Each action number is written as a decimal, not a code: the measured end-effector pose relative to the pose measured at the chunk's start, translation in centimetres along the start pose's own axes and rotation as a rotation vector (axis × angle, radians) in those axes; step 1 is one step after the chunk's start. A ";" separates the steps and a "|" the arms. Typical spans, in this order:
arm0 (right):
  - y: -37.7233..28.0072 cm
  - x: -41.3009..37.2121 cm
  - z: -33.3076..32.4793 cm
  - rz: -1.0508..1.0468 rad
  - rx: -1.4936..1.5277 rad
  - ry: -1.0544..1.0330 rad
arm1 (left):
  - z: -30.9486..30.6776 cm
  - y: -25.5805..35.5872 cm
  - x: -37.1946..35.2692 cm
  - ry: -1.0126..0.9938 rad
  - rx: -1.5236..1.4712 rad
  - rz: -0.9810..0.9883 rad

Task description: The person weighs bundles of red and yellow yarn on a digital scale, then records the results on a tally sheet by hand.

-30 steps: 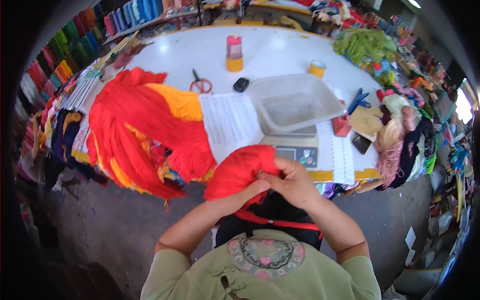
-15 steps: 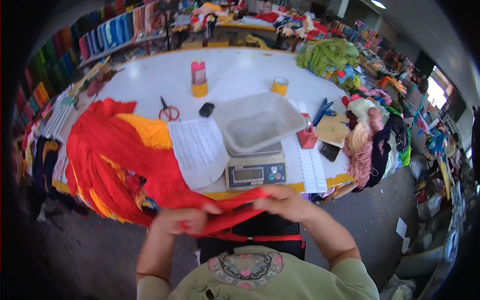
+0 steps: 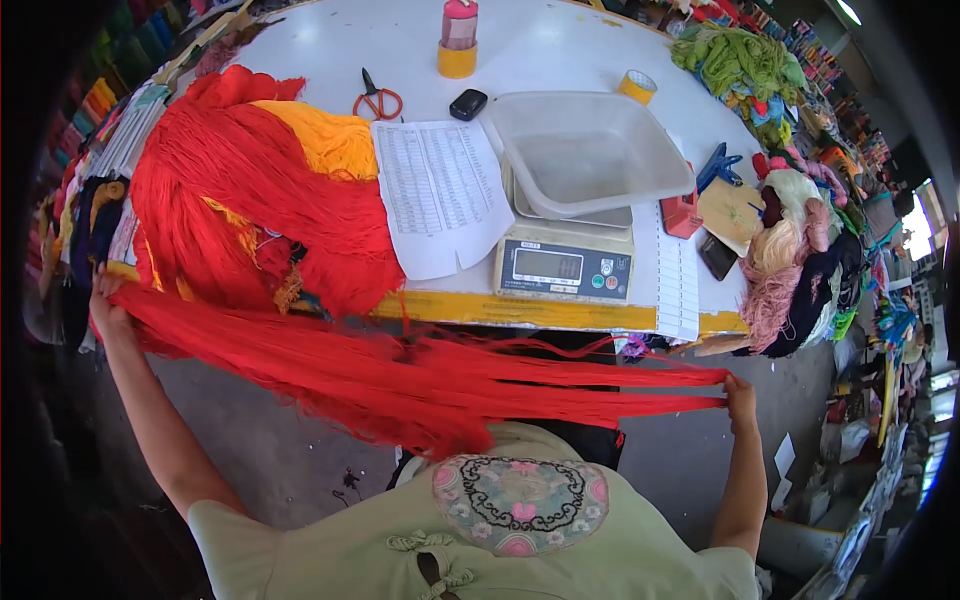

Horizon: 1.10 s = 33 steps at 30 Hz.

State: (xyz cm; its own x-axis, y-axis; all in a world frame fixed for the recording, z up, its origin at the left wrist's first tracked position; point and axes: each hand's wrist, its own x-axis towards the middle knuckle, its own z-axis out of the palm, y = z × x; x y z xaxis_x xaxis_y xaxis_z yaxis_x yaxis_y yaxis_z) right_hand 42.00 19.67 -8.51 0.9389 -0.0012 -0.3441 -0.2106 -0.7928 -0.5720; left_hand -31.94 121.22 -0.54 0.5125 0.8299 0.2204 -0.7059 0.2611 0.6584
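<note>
Beyond red yarn (image 3: pixel 340 368), a scale (image 3: pixel 563 268).

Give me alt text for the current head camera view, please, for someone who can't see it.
Two bare hands, left and right, stretch a red yarn skein wide in front of a white table. On it are a digital scale under a clear plastic tub, a printed sheet, and red and orange yarn.

The red yarn hank (image 3: pixel 330 365) stretches wide in midair (its middle rather shaggy).
</note>
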 end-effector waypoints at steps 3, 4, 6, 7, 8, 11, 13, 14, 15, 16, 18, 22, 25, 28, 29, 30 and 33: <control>6.0 2.9 -0.8 -0.119 -0.231 0.233 | -3.1 1.5 -2.4 0.457 -0.073 0.379; 4.9 2.0 -0.9 -0.069 -0.127 0.069 | 0.7 -1.4 -3.8 0.496 -0.092 0.336; -3.0 -3.1 -0.8 0.038 0.085 -0.255 | 18.0 -11.2 -7.8 0.571 -0.137 0.251; -4.8 -3.5 -1.9 0.016 0.328 -0.506 | 22.7 -14.5 -8.8 0.594 -0.161 0.202; -7.7 -5.3 -2.8 -0.138 0.364 -0.445 | 27.5 -17.8 -9.9 0.616 -0.188 0.153; -16.4 -10.2 -7.0 -0.540 0.671 -0.387 | 30.3 -25.6 -12.1 0.019 -0.048 0.043; -24.2 -12.8 -8.8 -0.841 0.949 -0.452 | 36.1 -31.6 -13.3 -0.014 0.092 0.057; -27.5 -13.1 -10.7 -0.908 1.080 -0.689 | 37.6 -34.6 -13.8 0.081 0.185 0.087; -31.4 -14.1 -11.3 -1.051 1.131 -0.658 | 38.5 -37.4 -14.1 0.158 0.309 0.006; -35.3 -15.1 -11.9 -1.194 1.183 -0.629 | 38.6 -40.1 -14.2 0.231 0.434 -0.077; -42.2 -15.8 -13.7 -1.357 1.125 -0.573 | 36.9 -45.1 -14.5 0.062 0.475 -0.256; -54.6 -17.1 -14.5 -1.775 0.846 -0.215 | 33.1 -51.5 -14.4 -0.032 0.913 -0.073; -59.4 -17.3 -12.4 -1.915 1.006 -0.210 | 30.6 -52.6 -14.8 0.026 0.820 -0.148; -61.5 -14.6 -11.9 -1.772 1.113 -0.438 | 31.6 -52.6 -14.6 0.012 0.858 -0.090; -60.7 -14.3 -10.0 -1.808 0.947 -0.339 | 32.8 -51.6 -14.7 -0.024 0.924 -0.046; -59.4 -13.5 -6.7 -1.524 0.986 -0.356 | 34.3 -50.4 -15.0 -0.053 0.992 -0.001; -51.9 -11.8 2.3 -1.280 -0.054 -0.064 | 35.0 -49.8 -15.0 -0.097 1.049 0.066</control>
State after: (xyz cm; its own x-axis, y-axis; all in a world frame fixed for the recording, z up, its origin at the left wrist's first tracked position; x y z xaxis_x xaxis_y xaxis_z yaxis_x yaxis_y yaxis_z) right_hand 41.20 62.23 23.58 0.4478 0.8045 0.3902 0.8408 -0.2305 -0.4898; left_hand 12.63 78.46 -11.42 0.5582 0.7719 0.3043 0.0193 -0.3787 0.9253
